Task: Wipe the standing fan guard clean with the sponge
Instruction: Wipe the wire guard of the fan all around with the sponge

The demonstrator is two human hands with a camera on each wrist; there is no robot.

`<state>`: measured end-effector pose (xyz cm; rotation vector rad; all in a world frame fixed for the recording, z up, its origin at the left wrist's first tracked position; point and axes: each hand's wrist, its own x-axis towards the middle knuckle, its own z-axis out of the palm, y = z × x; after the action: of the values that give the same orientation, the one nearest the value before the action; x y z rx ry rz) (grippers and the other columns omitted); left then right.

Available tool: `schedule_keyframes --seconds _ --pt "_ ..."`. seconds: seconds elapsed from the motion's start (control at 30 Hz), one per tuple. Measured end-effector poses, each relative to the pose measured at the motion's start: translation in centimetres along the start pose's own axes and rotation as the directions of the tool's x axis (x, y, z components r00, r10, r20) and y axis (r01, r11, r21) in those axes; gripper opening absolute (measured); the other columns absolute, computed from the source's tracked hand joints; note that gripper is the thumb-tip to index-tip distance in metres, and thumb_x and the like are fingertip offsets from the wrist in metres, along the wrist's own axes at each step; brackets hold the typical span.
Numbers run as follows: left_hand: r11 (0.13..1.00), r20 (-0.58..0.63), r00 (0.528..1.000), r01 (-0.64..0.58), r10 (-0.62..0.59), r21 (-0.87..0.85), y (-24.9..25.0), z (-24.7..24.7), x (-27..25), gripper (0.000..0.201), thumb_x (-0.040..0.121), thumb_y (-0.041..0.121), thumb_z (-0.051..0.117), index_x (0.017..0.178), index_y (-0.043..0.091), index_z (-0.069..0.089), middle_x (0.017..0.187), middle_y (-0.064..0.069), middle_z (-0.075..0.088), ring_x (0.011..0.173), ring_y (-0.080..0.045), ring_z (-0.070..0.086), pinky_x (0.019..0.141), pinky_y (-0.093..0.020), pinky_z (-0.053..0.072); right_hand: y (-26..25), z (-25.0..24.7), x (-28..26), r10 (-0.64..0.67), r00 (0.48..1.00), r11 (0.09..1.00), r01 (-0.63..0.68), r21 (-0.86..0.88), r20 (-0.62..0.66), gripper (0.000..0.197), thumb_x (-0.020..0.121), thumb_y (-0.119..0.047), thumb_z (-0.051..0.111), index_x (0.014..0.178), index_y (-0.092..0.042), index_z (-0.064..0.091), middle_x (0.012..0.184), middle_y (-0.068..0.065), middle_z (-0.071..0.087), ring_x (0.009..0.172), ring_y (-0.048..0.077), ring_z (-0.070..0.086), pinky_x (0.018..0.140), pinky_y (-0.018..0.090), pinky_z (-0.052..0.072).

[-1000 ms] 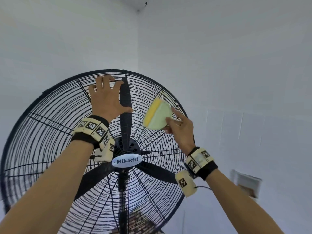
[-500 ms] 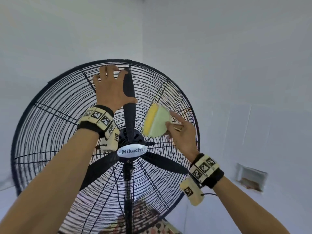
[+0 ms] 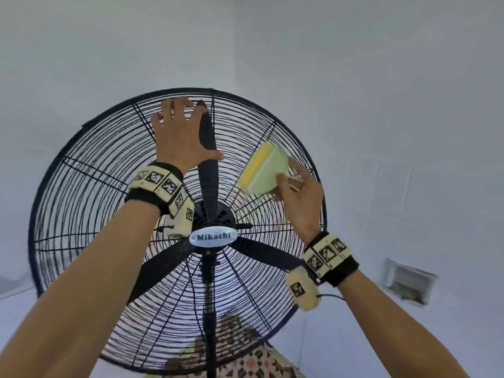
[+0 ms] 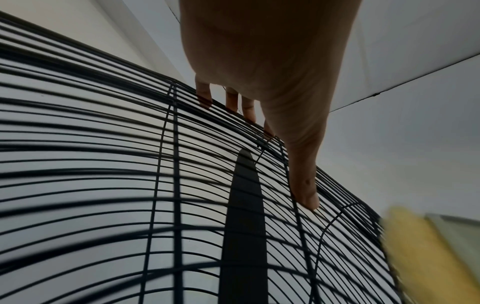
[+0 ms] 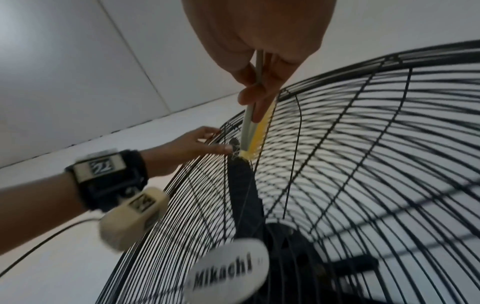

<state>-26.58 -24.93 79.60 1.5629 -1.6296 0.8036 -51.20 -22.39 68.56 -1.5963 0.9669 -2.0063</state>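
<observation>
- The large round black wire fan guard (image 3: 81, 214) of the standing fan fills the middle of the head view, and it is seen from below against pale grey-white walls (image 3: 381, 91).
- The left hand (image 3: 180, 137) lies on the upper part of the guard, near the top rim. Its fingers (image 4: 232, 100) are spread and almost straight on the wires, and the thumb (image 4: 306, 185) points to the right and presses flat on the wires.
- The right hand (image 3: 300, 195) is to the right of the left hand, well apart from it, in front of the upper right part of the guard.
- This hand pinches the rectangular sponge with a yellow foam side and a pale green side (image 3: 263, 170) by its near lower edge, with the thumb on the green face and the fingers behind.
- In the right wrist view the sponge (image 5: 255, 131) stands on its edge, with the yellow foam side turned to the wires and touching them.
- Behind the wires, one black fan blade (image 3: 207, 137) points up between the two hands, and two other blades point down left and down right.
- A white oval badge with the word "Mikachi" (image 3: 213, 237) sits at the centre of the guard, below both hands.
- Both wrists carry black bands with cream marker blocks (image 3: 161, 184).
- A small recessed wall box (image 3: 409, 285) is low on the right wall.
</observation>
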Motion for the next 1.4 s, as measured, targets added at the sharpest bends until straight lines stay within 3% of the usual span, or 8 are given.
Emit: schedule_keyframes --seconds 0.1,0.27,0.47,0.67,0.87,1.07,1.23,1.4 --pt "1.0 -0.003 1.0 0.011 -0.011 0.006 -0.1 -0.1 -0.1 0.106 0.055 0.074 0.085 0.142 0.029 0.047 0.147 -0.01 0.037 0.141 -0.037 0.027 0.113 -0.059 0.027 0.6 0.8 -0.6 0.001 1.0 1.0 -0.001 0.002 -0.007 0.049 0.1 -0.015 0.067 0.147 -0.011 0.054 0.109 0.008 0.074 0.078 0.018 0.077 0.055 0.027 0.061" --pt "1.0 -0.014 1.0 0.013 -0.013 -0.014 -0.3 -0.1 -0.2 0.106 0.054 0.074 0.086 0.141 0.027 0.048 0.147 -0.01 0.038 0.141 -0.04 0.028 0.113 -0.06 0.028 1.8 0.8 -5.2 -0.005 0.962 0.992 0.039 -0.119 0.274 0.049 0.1 -0.014 0.066 0.147 -0.014 0.053 0.11 0.017 0.075 0.064 0.012 0.074 0.049 0.029 0.059" --pt "1.0 -0.004 1.0 0.026 -0.026 0.003 0.0 -0.1 0.2 0.108 0.053 0.074 0.086 0.143 0.026 0.047 0.148 -0.011 0.038 0.142 -0.041 0.027 0.113 -0.062 0.028 -0.6 0.3 -0.3 -0.057 0.998 0.995 0.055 -0.084 -0.02 0.045 0.101 -0.012 0.064 0.145 -0.008 0.054 0.111 0.013 0.073 0.081 0.015 0.077 0.055 0.03 0.063" --pt "0.999 0.018 0.999 0.034 -0.034 0.01 0.0 -0.2 0.2 0.106 0.055 0.073 0.086 0.142 0.027 0.046 0.149 -0.012 0.036 0.144 -0.042 0.026 0.113 -0.062 0.027 1.2 0.5 -6.1 0.013 0.96 0.972 0.053 -0.227 0.281 0.047 0.102 -0.015 0.062 0.148 -0.011 0.052 0.104 0.013 0.075 0.07 0.013 0.076 0.052 0.031 0.062" --pt "1.0 0.015 1.0 -0.008 0.008 -0.014 -0.2 -0.4 0.2 0.107 0.055 0.077 0.084 0.142 0.026 0.047 0.146 -0.012 0.037 0.142 -0.039 0.027 0.11 -0.059 0.026 -0.5 0.7 -2.8 -0.006 1.0 0.982 0.002 -0.19 -0.018 0.048 0.101 -0.025 0.063 0.147 -0.019 0.052 0.112 0.01 0.074 0.089 0.025 0.075 0.066 0.042 0.065" --pt "1.0 0.033 0.999 -0.028 0.028 -0.012 -1.0 -0.1 0.2 0.108 0.056 0.078 0.082 0.143 0.026 0.046 0.15 -0.013 0.035 0.144 -0.04 0.025 0.112 -0.06 0.024 0.5 3.0 -11.2 0.056 0.974 0.94 0.022 -0.34 0.22 0.047 0.102 -0.013 0.06 0.148 -0.014 0.05 0.101 0.012 0.077 0.063 0.015 0.074 0.067 0.033 0.064" --pt "0.999 0.04 0.998 -0.052 0.052 0.005 -0.6 0.0 0.4 0.11 0.058 0.08 0.079 0.145 0.024 0.044 0.153 -0.013 0.031 0.146 -0.039 0.022 0.112 -0.06 0.023 -2.3 3.4 -8.1 -0.033 0.999 0.931 0.035 -0.364 0.012 0.045 0.101 -0.014 0.062 0.145 -0.01 0.055 0.104 0.005 0.074 0.081 0.012 0.073 0.063 0.016 0.059" --pt "0.998 0.038 0.998 -0.054 0.054 -0.015 -1.2 0.2 0.5 0.108 0.059 0.078 0.081 0.145 0.022 0.045 0.153 -0.014 0.032 0.146 -0.039 0.021 0.112 -0.062 0.022 -0.8 5.3 -11.0 0.039 0.992 0.917 0.012 -0.399 0.119 0.049 0.102 -0.012 0.059 0.15 -0.011 0.049 0.101 0.01 0.077 0.067 0.015 0.075 0.058 0.03 0.063"
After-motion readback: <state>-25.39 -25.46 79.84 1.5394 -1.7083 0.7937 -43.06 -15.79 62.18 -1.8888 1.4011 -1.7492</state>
